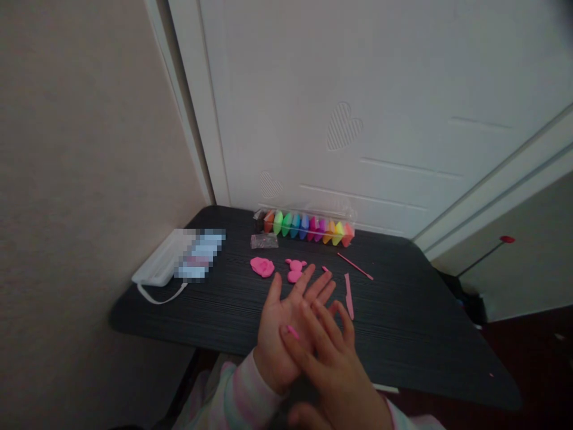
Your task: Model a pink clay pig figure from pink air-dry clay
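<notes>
My left hand [278, 340] is held palm up above the table's front part, its fingers stretched out. On its palm lies a small pink strip of clay [292, 332]. My right hand [335, 364] reaches across that palm with its fingers apart, one fingertip beside the strip. Just beyond the hands, a pink clay figure [295, 270] with a round head and small ears rests on the table. A flattened lump of pink clay [262, 267] sits to its left. Another little pink clay piece [325, 269] shows partly behind my left fingers.
On the dark table [416, 322] are a pink modelling knife [348, 297] and a thin pink stick tool [355, 266]. A clear box of coloured clay [304, 226] stands at the back, near a small plastic packet [264, 241]. A white case with a strap [156, 263] lies left.
</notes>
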Demonstrator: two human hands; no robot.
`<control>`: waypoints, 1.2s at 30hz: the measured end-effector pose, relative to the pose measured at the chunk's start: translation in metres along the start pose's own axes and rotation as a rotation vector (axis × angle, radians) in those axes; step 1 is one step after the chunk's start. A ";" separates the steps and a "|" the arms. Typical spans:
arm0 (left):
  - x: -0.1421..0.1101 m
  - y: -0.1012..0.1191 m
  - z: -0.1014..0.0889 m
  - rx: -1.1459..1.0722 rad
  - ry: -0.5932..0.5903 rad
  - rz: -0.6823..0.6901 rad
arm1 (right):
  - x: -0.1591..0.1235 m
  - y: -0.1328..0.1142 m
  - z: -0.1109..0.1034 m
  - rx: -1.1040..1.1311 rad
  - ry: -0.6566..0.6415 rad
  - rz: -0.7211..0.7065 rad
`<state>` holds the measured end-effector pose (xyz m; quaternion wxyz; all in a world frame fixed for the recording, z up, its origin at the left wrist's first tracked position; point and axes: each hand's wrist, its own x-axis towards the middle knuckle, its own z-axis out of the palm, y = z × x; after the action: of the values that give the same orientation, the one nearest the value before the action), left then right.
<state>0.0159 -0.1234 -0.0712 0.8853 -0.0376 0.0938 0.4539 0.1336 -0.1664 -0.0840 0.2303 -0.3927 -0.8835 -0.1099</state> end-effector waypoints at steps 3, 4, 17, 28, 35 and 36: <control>0.000 0.001 -0.003 -0.020 -0.072 -0.025 | 0.000 -0.002 0.000 -0.016 -0.027 0.065; 0.000 0.001 -0.003 -0.025 -0.084 -0.028 | 0.000 -0.002 0.000 -0.026 -0.058 0.102; -0.005 0.000 0.008 -0.007 -0.085 -0.032 | 0.005 0.004 -0.009 -0.036 0.005 -0.060; -0.007 0.001 0.020 0.004 -0.033 -0.061 | 0.012 0.007 -0.015 -0.021 -0.045 0.046; 0.004 0.019 0.076 0.105 -0.087 0.015 | 0.055 0.032 -0.031 -0.048 0.112 -0.025; 0.006 0.023 0.086 0.123 -0.108 0.036 | 0.063 0.036 -0.032 -0.063 0.143 -0.036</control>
<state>0.0123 -0.0920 0.0122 0.8814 0.0430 0.0744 0.4644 0.1341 -0.1135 -0.0246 0.2782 -0.3748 -0.8680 -0.1693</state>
